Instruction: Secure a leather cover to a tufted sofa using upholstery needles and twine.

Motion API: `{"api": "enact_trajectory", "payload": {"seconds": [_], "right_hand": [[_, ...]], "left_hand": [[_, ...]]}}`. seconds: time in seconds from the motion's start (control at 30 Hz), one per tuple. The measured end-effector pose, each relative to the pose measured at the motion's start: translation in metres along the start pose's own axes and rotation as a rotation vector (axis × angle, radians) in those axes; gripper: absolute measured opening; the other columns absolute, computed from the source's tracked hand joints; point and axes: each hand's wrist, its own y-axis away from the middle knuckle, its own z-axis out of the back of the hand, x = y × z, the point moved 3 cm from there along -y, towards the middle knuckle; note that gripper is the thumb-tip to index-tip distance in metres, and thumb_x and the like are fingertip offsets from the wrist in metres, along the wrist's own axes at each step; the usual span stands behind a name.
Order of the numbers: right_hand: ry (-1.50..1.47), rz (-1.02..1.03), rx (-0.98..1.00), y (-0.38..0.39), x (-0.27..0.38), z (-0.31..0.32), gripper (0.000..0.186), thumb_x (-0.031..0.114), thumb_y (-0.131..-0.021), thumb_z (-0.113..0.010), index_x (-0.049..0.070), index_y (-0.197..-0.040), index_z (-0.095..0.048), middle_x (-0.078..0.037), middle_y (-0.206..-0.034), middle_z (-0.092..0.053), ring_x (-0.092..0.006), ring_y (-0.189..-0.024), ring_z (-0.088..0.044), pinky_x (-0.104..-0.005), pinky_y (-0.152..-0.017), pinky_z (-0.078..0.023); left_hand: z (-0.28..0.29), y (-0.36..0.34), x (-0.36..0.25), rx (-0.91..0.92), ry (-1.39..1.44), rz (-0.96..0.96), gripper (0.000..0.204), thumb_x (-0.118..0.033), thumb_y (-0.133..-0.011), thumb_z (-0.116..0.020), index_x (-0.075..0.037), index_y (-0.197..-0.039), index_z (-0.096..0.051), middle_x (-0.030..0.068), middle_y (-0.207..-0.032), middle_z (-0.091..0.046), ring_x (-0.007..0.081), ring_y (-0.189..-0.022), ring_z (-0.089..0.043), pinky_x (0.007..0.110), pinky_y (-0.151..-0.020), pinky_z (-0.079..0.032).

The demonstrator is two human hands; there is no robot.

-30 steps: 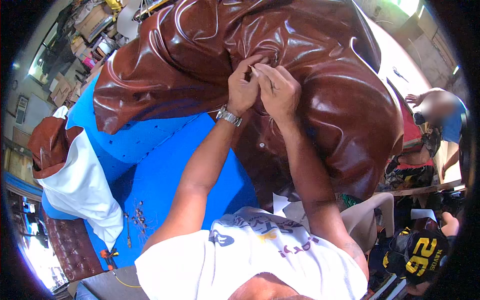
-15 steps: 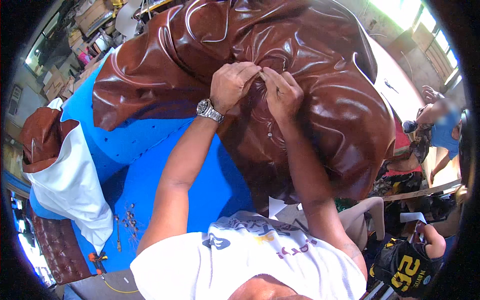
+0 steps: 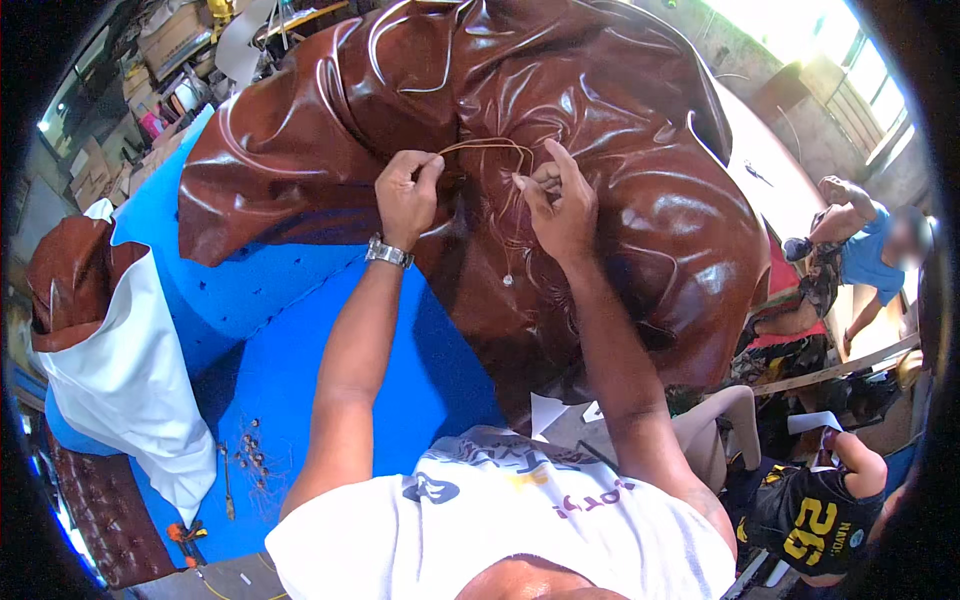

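Note:
A brown glossy leather-like sheet [image 3: 660, 240] lies in folds over blue foam [image 3: 320, 340]. Over its puckered middle, a thin tan cord [image 3: 485, 143] is stretched in a bent loop between my hands. My left hand [image 3: 408, 198], with a metal watch at the wrist, pinches one end between thumb and fingers. My right hand [image 3: 563, 205] has its index finger raised and its thumb at the other end of the cord, the remaining fingers curled. A small shiny round button [image 3: 508, 281] rests on the sheet below my right hand.
Several small buttons with threads [image 3: 254, 455] and a long thin tool [image 3: 228, 482] lie on the foam at lower left, near an orange-and-black tool [image 3: 186, 538]. White cloth [image 3: 130, 360] hangs at left. Two people [image 3: 865, 245] [image 3: 815, 510] are at right.
My hands, close together before, have drawn apart, the left moving left and down. The cord now shows stretched between them. The person in blue at right has shifted posture.

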Motion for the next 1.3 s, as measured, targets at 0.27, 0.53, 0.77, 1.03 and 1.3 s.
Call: {"api": "enact_trajectory", "payload": {"seconds": [0.27, 0.53, 0.77, 1.03, 1.3], "right_hand": [[0.271, 0.335, -0.319, -0.005, 0.055, 0.012, 0.041, 0.015, -0.087, -0.082, 0.001, -0.122, -0.065, -0.014, -0.096, -0.068, -0.0232, -0.078, -0.065, -0.0338, -0.065, -0.052], [-0.287, -0.545, -0.332, 0.029, 0.008, 0.010, 0.036, 0.030, -0.109, -0.052, 0.000, -0.122, -0.067, -0.010, -0.106, -0.073, -0.0164, -0.088, -0.067, -0.0289, -0.072, -0.057], [-0.693, -0.876, 0.189, 0.002, -0.032, -0.015, 0.048, 0.035, -0.109, -0.049, -0.004, -0.136, -0.058, -0.018, -0.122, -0.071, -0.0245, -0.111, -0.067, -0.0371, -0.092, -0.055], [-0.518, -0.828, -0.210, 0.046, -0.018, -0.002, 0.036, 0.031, -0.103, -0.064, -0.002, -0.116, -0.072, -0.010, -0.104, -0.073, -0.0179, -0.095, -0.068, -0.0352, -0.085, -0.057], [-0.279, -0.245, -0.550, 0.051, 0.027, 0.054, 0.017, 0.004, -0.100, -0.068, -0.001, -0.115, -0.074, -0.009, -0.097, -0.074, -0.0134, -0.085, -0.068, -0.0259, -0.077, -0.055]], "left_hand": [[0.006, -0.006, -0.040, 0.317, -0.009, 0.014, 0.012, -0.011, -0.094, -0.070, -0.001, -0.090, -0.075, 0.0074, -0.085, -0.074, 0.0156, -0.082, -0.069, 0.032, -0.076, -0.055], [0.007, 0.002, -0.014, 0.526, 0.433, 0.439, 0.010, -0.010, -0.094, -0.068, -0.003, -0.087, -0.072, 0.0058, -0.083, -0.071, 0.0121, -0.076, -0.065, 0.028, -0.072, -0.052], [-0.003, -0.006, -0.021, 0.565, 0.523, 0.449, 0.012, -0.013, -0.095, -0.068, -0.004, -0.089, -0.073, 0.0041, -0.084, -0.071, 0.0115, -0.078, -0.064, 0.028, -0.074, -0.051], [-0.016, 0.002, -0.014, 0.342, 0.530, 0.497, 0.013, -0.017, -0.097, -0.069, -0.005, -0.097, -0.076, 0.0034, -0.090, -0.074, 0.0125, -0.080, -0.064, 0.028, -0.074, -0.050], [-0.035, 0.010, 0.010, 0.070, 0.850, 0.806, 0.015, -0.024, -0.100, -0.065, -0.009, -0.101, -0.067, 0.0080, -0.117, -0.071, 0.0179, -0.095, -0.065, 0.035, -0.078, -0.053]]}}
